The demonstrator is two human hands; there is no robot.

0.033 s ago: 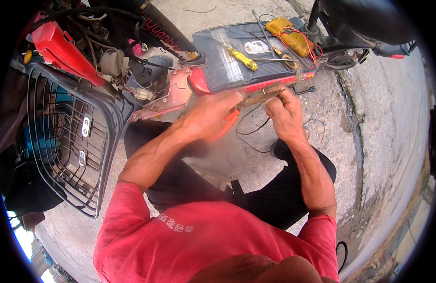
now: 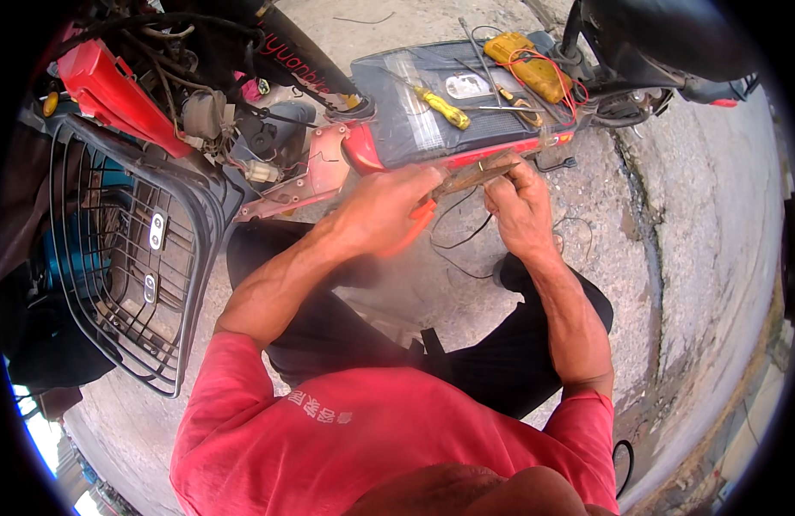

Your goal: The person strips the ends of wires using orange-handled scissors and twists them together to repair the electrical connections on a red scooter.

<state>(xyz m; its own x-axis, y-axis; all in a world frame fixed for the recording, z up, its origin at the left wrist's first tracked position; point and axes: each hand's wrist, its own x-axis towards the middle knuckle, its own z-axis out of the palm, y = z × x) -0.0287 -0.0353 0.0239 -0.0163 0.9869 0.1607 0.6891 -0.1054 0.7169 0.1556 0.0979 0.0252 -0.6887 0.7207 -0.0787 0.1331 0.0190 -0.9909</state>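
Observation:
My left hand (image 2: pixel 389 206) is closed round the orange handles of a pair of pliers (image 2: pixel 472 179), whose dark metal jaws reach across toward the right. My right hand (image 2: pixel 522 206) is pinched at the jaws, apparently on a thin wire; the exact grip is partly hidden. A loop of dark cable (image 2: pixel 440 241) hangs below and between my hands. Just beyond them is the red-edged footboard (image 2: pixel 402 112) of a scooter, carrying a yellow screwdriver (image 2: pixel 445 110), a yellow meter (image 2: pixel 526 67) with red leads and several metal tools.
The scooter's opened front (image 2: pixel 208 116) has exposed wiring and a red panel (image 2: pixel 118 99). A black wire basket (image 2: pixel 187 258) stands at my left. The black seat (image 2: pixel 656 39) is at the upper right. My bent legs rest over cracked concrete (image 2: pixel 681 241).

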